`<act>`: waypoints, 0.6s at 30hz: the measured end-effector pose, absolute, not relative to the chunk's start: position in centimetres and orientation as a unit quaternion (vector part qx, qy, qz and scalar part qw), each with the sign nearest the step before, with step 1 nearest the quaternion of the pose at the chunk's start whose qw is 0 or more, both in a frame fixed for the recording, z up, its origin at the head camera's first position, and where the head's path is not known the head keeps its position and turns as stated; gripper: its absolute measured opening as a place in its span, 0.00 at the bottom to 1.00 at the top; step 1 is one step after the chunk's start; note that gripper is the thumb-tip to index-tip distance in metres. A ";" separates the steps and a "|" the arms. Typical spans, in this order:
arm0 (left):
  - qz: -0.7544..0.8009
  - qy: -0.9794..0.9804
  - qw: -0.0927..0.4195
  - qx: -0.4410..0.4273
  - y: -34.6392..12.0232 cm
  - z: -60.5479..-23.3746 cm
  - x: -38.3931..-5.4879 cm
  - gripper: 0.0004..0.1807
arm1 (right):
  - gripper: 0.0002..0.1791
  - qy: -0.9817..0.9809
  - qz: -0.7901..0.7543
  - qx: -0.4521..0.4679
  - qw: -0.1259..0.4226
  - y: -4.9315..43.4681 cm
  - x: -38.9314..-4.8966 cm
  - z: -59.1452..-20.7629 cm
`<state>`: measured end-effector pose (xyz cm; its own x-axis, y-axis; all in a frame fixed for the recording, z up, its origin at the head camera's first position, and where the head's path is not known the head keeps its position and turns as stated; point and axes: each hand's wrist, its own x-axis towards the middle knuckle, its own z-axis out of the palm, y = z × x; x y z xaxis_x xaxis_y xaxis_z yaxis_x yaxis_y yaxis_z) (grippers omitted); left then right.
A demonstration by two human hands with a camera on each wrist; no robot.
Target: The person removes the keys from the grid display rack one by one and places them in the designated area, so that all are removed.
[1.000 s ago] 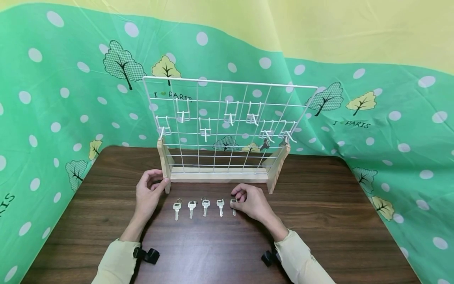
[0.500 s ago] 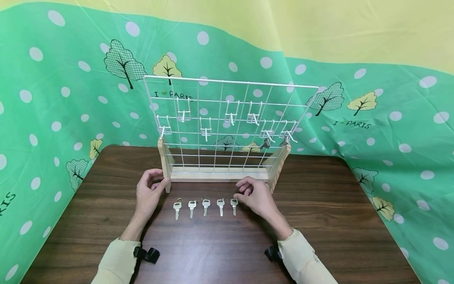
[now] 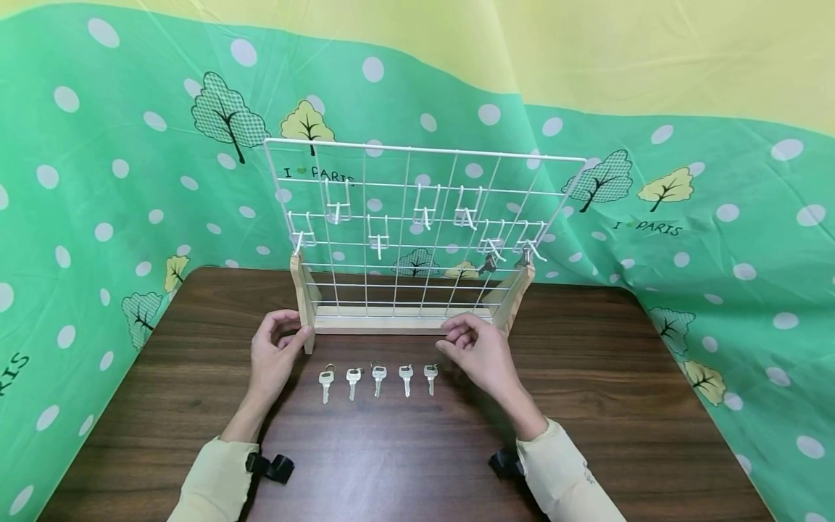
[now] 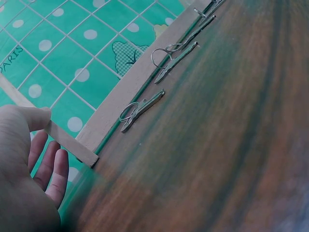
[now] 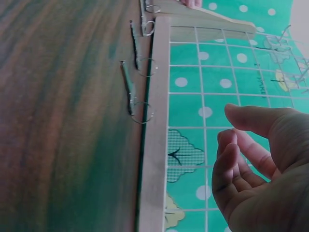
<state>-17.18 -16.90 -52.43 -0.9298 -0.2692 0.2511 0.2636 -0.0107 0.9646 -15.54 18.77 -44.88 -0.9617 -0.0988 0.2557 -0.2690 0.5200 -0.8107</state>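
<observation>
A white wire grid rack (image 3: 404,301) with wooden side legs stands on the table. My left hand (image 3: 274,355) grips its left wooden leg (image 4: 72,140), thumb on the near side and fingers behind. Several silver keys with rings lie in a row in front of the rack; the leftmost key (image 3: 326,384) is nearest my left hand. My right hand (image 3: 483,355) is just right of the rightmost key (image 3: 430,378), its fingers loosely bent and holding nothing. In the right wrist view, a gap shows between its thumb and fingers.
White hooks, among them a left-hand hook (image 3: 337,210), hang on the grid. One key (image 3: 488,264) hangs from a hook at the right, and another key (image 3: 525,256) from the hook beside it. A green dotted cloth (image 3: 717,275) hangs behind the brown table (image 3: 620,377).
My right hand has let go of the rightmost key and moved right and slightly away toward the rack, leaving the key in the row. My left hand stays on the leg.
</observation>
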 end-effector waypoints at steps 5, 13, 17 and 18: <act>-0.711 -0.677 0.191 -0.002 -16.9 -52.3 -17.1 0.18 | 0.14 -0.854 0.496 0.110 0.110 18.8 -15.5 -44.5; -0.711 -0.676 0.193 -0.005 -16.9 -52.3 -17.1 0.18 | 0.11 -0.837 0.518 0.092 0.150 18.8 -15.1 -43.2; -0.710 -0.678 0.191 -0.004 -16.9 -52.4 -17.1 0.18 | 0.10 -0.821 0.536 0.086 0.178 19.1 -15.0 -42.7; -0.710 -0.678 0.191 -0.004 -16.9 -52.4 -17.1 0.18 | 0.10 -0.817 0.539 0.085 0.186 19.2 -15.1 -42.7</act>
<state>-17.15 -16.88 -52.38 -0.9270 -0.2654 0.2652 0.2771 -0.0077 0.9608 -15.06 19.19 -42.65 -0.9163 0.0612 0.3958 -0.3399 0.4040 -0.8493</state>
